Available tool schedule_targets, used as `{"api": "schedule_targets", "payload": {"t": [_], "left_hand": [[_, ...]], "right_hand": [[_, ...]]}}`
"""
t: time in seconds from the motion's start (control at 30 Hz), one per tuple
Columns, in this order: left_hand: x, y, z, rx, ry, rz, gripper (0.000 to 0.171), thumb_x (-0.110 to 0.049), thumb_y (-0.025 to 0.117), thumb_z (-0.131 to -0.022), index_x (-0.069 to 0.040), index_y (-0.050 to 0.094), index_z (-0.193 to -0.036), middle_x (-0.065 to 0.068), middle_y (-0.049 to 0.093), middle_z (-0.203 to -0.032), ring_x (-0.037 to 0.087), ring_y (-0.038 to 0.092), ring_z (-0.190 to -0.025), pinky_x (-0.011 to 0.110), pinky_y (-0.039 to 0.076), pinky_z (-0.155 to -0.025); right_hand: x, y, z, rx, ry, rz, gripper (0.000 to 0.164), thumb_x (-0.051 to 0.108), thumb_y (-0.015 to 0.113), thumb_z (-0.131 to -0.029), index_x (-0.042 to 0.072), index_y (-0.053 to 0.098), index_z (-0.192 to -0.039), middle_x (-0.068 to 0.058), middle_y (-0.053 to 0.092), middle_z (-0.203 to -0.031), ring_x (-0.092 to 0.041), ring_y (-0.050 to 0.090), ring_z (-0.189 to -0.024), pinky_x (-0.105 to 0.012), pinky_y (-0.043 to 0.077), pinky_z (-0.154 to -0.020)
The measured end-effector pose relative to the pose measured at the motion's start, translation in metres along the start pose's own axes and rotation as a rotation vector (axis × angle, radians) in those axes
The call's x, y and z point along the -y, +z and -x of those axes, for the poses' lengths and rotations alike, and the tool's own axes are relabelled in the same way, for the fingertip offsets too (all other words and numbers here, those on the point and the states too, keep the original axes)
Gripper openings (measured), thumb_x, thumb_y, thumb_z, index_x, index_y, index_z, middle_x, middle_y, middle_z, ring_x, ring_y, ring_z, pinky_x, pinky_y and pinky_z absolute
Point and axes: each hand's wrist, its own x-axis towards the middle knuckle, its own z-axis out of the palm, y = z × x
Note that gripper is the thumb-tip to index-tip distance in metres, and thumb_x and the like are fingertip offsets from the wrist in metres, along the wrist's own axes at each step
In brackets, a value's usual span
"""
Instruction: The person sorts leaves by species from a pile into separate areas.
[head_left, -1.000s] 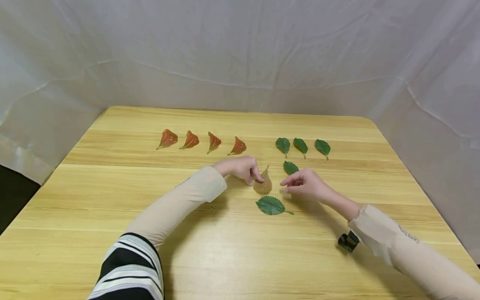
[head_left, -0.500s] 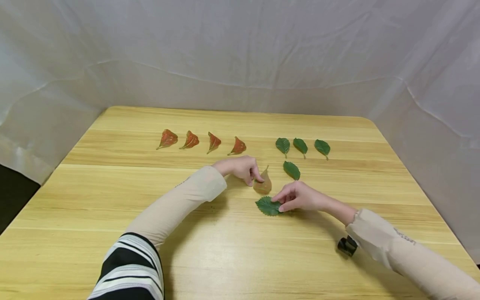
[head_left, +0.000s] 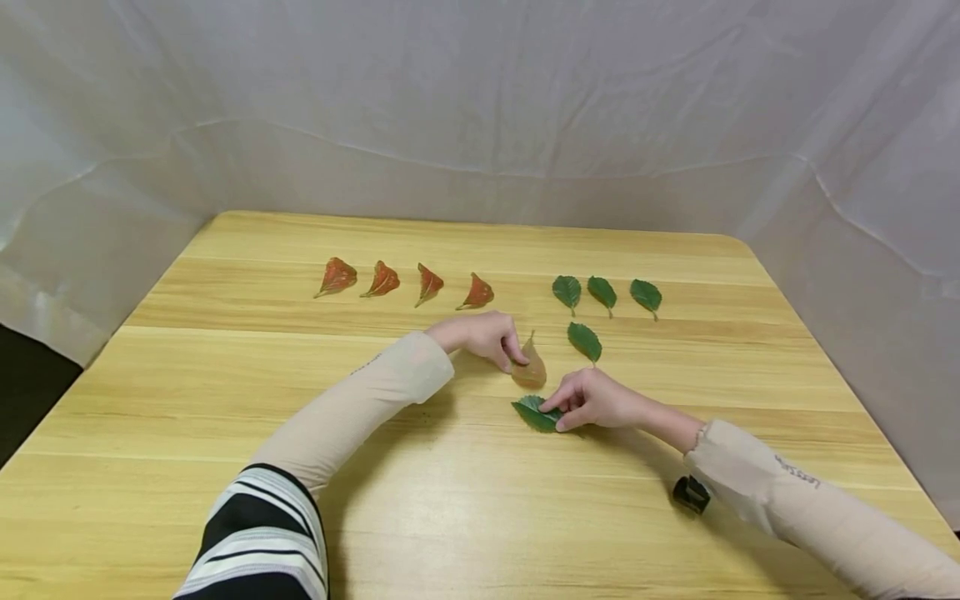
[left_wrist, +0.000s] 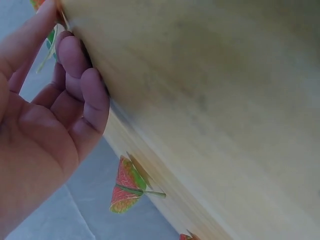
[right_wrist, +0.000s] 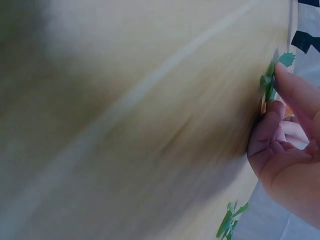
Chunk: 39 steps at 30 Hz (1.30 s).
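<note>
My left hand (head_left: 486, 337) pinches the near-left edge of a pale brown leaf (head_left: 532, 372) at the middle of the table; its stem points away. Just in front of it, my right hand (head_left: 600, 398) grips the stem end of a serrated green leaf (head_left: 534, 414) between thumb and fingers. That leaf bends up along its length, its tip pointing left. In the right wrist view, the same green leaf (right_wrist: 270, 82) shows at the fingertips. Palm and curled fingers fill the left wrist view's side, where the left hand (left_wrist: 55, 110) largely hides its leaf.
Several reddish leaves stand in a row at the back left, the nearest to my left hand being a red leaf (head_left: 476, 292). At the back right is a row of green leaves (head_left: 602, 292), with another green leaf (head_left: 584, 341) before it. Pale sheeting (head_left: 480, 108) surrounds the wooden table (head_left: 450, 517).
My right hand has come down and left onto the near green leaf and taken hold of it, and the leaf has folded. The brown leaf has shifted slightly in my left hand.
</note>
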Motion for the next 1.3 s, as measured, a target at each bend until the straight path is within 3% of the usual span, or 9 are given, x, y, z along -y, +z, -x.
{"api": "schedule_targets", "payload": {"t": [0.27,0.43,0.57,0.8,0.93,1.1,1.2,1.3], "left_hand": [[-0.002,0.001,0.001,-0.063,0.077,-0.038,0.015,-0.005,0.064,-0.082,-0.003,0.069,-0.096,0.006,0.067,-0.092,0.003,0.036,-0.049,0.015,0.031,-0.050],[-0.005,0.000,0.001,-0.169,0.104,-0.004,0.010,-0.004,0.064,-0.081,-0.003,0.071,-0.089,0.006,0.064,-0.091,0.010,0.052,-0.074,0.018,0.042,-0.065],[-0.006,-0.004,0.004,-0.264,0.118,-0.007,0.008,-0.004,0.062,-0.082,-0.003,0.070,-0.085,0.005,0.062,-0.093,0.014,0.055,-0.087,0.022,0.043,-0.076],[-0.003,-0.010,0.008,-0.379,0.134,0.018,0.012,-0.006,0.058,-0.085,-0.003,0.068,-0.080,0.005,0.065,-0.084,0.011,0.057,-0.075,0.023,0.044,-0.070],[-0.002,-0.014,0.013,-0.422,0.114,0.056,0.012,-0.005,0.058,-0.085,0.001,0.066,-0.092,0.010,0.066,-0.086,0.014,0.059,-0.074,0.024,0.046,-0.069],[-0.003,-0.021,0.023,-0.430,0.064,0.126,0.031,-0.005,0.057,-0.087,0.000,0.057,-0.117,0.011,0.065,-0.092,0.018,0.059,-0.086,0.027,0.046,-0.078],[-0.001,-0.024,0.029,-0.437,0.067,0.151,0.033,-0.004,0.056,-0.087,-0.002,0.055,-0.120,0.010,0.063,-0.096,0.018,0.057,-0.091,0.028,0.044,-0.083],[0.003,-0.025,0.034,-0.445,0.081,0.175,0.027,-0.001,0.055,-0.087,-0.001,0.059,-0.114,0.010,0.062,-0.102,0.019,0.056,-0.096,0.028,0.042,-0.085]], "right_hand": [[0.001,0.001,0.000,-0.007,0.028,0.005,0.025,-0.001,0.072,-0.071,-0.006,0.068,-0.095,0.001,0.052,-0.068,-0.007,0.043,-0.055,-0.020,0.039,-0.050],[0.001,0.001,0.000,-0.008,0.026,0.007,0.025,-0.001,0.072,-0.071,-0.006,0.068,-0.095,0.001,0.053,-0.069,-0.007,0.043,-0.056,-0.019,0.039,-0.050],[0.000,0.001,0.000,-0.006,0.021,0.010,0.025,-0.001,0.072,-0.071,-0.005,0.068,-0.095,0.001,0.053,-0.069,-0.006,0.044,-0.056,-0.019,0.039,-0.051],[0.000,0.000,0.000,0.000,0.025,0.001,0.024,-0.001,0.071,-0.071,-0.006,0.068,-0.095,0.000,0.053,-0.070,-0.007,0.044,-0.056,-0.020,0.040,-0.051],[0.001,0.000,0.000,0.003,0.028,-0.005,0.025,0.000,0.071,-0.072,-0.006,0.068,-0.095,0.001,0.053,-0.070,-0.007,0.044,-0.056,-0.020,0.040,-0.051],[0.000,0.000,0.001,0.004,0.024,-0.007,0.025,0.000,0.071,-0.072,-0.006,0.068,-0.096,0.001,0.053,-0.070,-0.007,0.044,-0.057,-0.020,0.040,-0.051],[-0.001,0.000,0.001,0.003,0.027,-0.008,0.025,0.000,0.071,-0.072,-0.005,0.068,-0.096,0.000,0.053,-0.071,-0.007,0.044,-0.057,-0.020,0.040,-0.051],[-0.001,0.000,0.001,0.002,0.026,-0.014,0.025,0.001,0.071,-0.072,-0.005,0.068,-0.096,0.000,0.053,-0.071,-0.007,0.044,-0.057,-0.020,0.040,-0.051]]}}
